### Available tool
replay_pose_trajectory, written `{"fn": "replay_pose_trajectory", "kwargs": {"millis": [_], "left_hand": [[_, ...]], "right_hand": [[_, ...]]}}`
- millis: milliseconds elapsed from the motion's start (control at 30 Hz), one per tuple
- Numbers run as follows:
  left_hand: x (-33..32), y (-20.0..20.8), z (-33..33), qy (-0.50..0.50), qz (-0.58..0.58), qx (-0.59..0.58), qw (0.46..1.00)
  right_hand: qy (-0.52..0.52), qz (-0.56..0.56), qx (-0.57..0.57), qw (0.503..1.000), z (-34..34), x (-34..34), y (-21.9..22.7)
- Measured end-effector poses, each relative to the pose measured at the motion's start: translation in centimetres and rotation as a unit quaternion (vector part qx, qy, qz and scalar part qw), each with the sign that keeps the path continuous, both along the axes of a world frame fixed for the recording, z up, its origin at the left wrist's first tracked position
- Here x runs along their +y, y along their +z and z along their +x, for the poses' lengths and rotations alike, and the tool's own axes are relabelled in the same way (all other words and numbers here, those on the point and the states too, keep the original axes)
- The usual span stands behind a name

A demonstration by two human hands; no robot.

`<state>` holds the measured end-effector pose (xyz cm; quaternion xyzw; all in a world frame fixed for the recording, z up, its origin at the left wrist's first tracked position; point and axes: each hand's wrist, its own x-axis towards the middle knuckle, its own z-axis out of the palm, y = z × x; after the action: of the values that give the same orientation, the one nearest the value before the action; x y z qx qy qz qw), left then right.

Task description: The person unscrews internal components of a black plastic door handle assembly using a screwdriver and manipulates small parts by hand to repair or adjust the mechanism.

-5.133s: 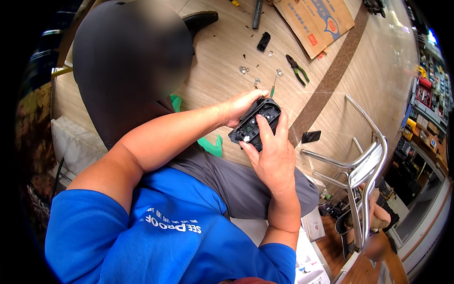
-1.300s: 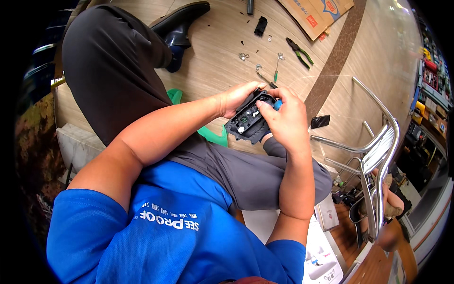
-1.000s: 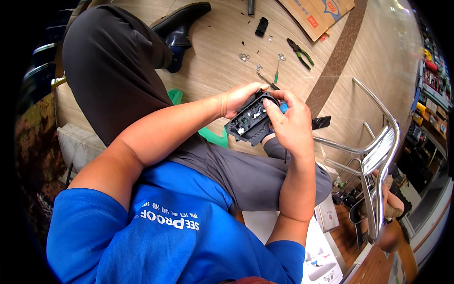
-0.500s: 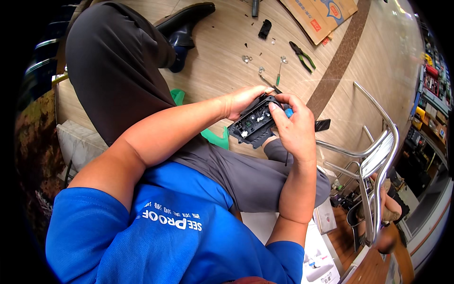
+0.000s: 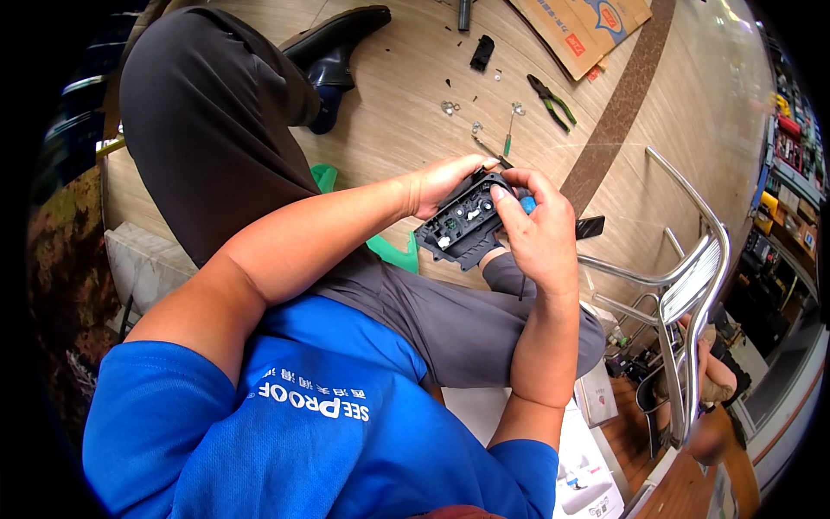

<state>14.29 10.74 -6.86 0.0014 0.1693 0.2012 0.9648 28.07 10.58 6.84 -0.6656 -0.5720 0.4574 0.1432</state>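
Observation:
A black plastic housing, open on its upper side with small white and metal parts inside, is held tilted above my lap. My left hand grips its far left side, the fingers partly hidden behind it. Around its right end is my right hand, the thumb pressed on the top near the corner. Something blue shows beside that thumb; I cannot make out what it is. Just beyond the hands, a screwdriver with a green handle lies on the floor.
Pliers with black and green handles, small clear bits and a black piece lie on the floor. Flattened cardboard is at the far side. A metal-framed chair stands at right; a green plastic thing is under my forearm. Another person sits beyond the chair.
The housing has shifted very slightly to the left. Both hands keep their hold on it, and the things on the floor lie as before.

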Motion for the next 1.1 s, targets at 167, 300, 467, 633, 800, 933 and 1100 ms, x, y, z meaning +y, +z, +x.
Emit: {"fn": "replay_pose_trajectory", "kwargs": {"millis": [167,300,467,633,800,933,1100], "left_hand": [[0.1,0.1,0.0,0.004,0.001,-0.004,1.000],[0.0,-0.3,0.2,0.003,-0.012,0.002,1.000],[-0.1,-0.7,0.6,0.018,-0.025,0.042,0.999],[0.6,0.2,0.6,0.101,-0.062,0.121,0.986],[1.7,0.1,-0.1,0.163,-0.079,0.152,0.972],[3.1,0.1,-0.6,0.212,-0.082,0.113,0.967],[4.2,1.1,-1.6,0.262,-0.073,0.082,0.959]], "right_hand": [[0.000,-0.001,-0.003,1.000,0.0,0.1,0.1],[-0.016,-0.008,0.005,1.000,0.0,0.1,0.1],[-0.009,0.027,-0.024,0.999,0.1,0.4,0.4],[-0.051,0.065,-0.074,0.994,1.5,0.8,0.7],[-0.107,0.088,0.002,0.990,3.3,1.1,2.0],[-0.161,0.120,0.066,0.977,5.1,1.1,3.9],[-0.247,0.168,0.206,0.932,6.8,0.6,5.6]]}}
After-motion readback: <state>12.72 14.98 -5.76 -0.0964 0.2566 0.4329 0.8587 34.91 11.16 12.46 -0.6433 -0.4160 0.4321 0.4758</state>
